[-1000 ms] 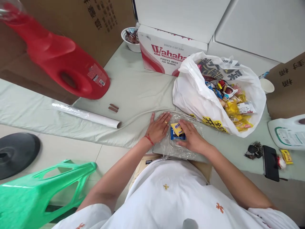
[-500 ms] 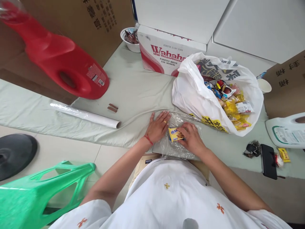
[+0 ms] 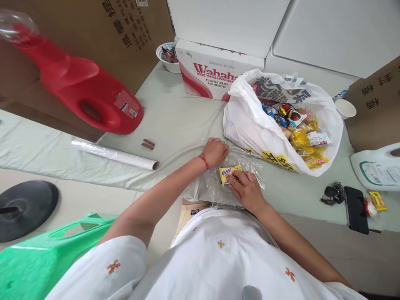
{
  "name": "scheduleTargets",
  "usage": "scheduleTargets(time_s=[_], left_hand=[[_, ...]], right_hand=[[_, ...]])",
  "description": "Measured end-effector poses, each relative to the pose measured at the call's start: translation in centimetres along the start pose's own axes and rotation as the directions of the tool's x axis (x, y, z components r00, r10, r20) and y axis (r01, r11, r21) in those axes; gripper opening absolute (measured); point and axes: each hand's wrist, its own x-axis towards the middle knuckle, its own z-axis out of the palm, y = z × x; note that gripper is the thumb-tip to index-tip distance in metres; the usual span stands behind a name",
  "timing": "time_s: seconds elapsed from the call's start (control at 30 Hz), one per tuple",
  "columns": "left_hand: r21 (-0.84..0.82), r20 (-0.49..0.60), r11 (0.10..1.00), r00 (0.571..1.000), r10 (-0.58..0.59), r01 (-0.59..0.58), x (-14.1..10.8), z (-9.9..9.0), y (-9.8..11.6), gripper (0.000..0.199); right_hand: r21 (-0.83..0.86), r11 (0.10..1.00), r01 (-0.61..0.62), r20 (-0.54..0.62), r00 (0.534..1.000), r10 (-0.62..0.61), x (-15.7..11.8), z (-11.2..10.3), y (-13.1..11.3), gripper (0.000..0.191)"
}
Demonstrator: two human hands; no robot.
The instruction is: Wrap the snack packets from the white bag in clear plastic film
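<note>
On the cloth-covered table in front of me lies a crumpled sheet of clear plastic film point(image 3: 214, 187). A yellow cookie packet point(image 3: 223, 175) with blue lettering rests on it, and a bit of blue shows at its lower edge. My right hand point(image 3: 250, 191) grips the packet from the right, fingertips across its printed cookies. Up at the film's far left corner, my left hand point(image 3: 215, 152) has its fingers curled closed on the film; the fingertips are mostly hidden.
A white plastic bag point(image 3: 240, 112) full of wrapped snacks stands just beyond my right hand. Leftward are a white roll point(image 3: 115, 155), small brown strips point(image 3: 148, 144) and a red jug point(image 3: 109, 104). Keys point(image 3: 333, 193), a black phone point(image 3: 356, 210) and a white jug point(image 3: 379, 168) lie rightward.
My left hand, flat with fingers stretched before, has moved away from me to the film's far edge and curled closed. My right hand has stayed at the cookie packet, which has shifted slightly left.
</note>
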Motion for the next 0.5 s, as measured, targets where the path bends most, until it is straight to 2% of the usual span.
scheduleTargets(time_s=[0.07,0.13,0.2,0.27,0.4,0.5], left_hand=[[0.025,0.036,0.995,0.995,0.092,-0.093,-1.0,-1.3,0.8,0.032],[0.074,0.035,0.975,0.978,0.206,-0.208,-3.1,-2.1,2.0,0.032],[0.103,0.056,0.944,0.949,0.31,-0.314,-5.7,-1.8,3.4,0.027],[0.085,0.09,0.928,0.93,0.356,-0.364,-7.9,-0.6,4.6,0.026],[0.087,0.138,0.954,0.952,0.272,-0.286,-10.6,3.2,5.5,0.048],[0.096,0.183,0.964,0.957,0.226,-0.246,-11.2,4.8,5.6,0.059]], right_hand=[[-0.003,1.0,-0.028,0.011,1.0,0.028,0.0,0.7,0.0,0.039],[0.011,0.998,-0.065,0.031,0.997,0.064,-0.1,1.1,-0.1,0.043],[0.043,0.994,-0.101,0.057,0.993,0.099,-0.3,1.2,0.0,0.044],[0.124,0.984,-0.131,0.075,0.99,0.122,-0.6,1.4,0.1,0.045],[0.406,0.897,-0.175,0.053,0.984,0.168,-2.0,1.7,0.5,0.048],[0.573,0.782,-0.246,0.017,0.957,0.289,-3.4,1.3,0.7,0.033]])
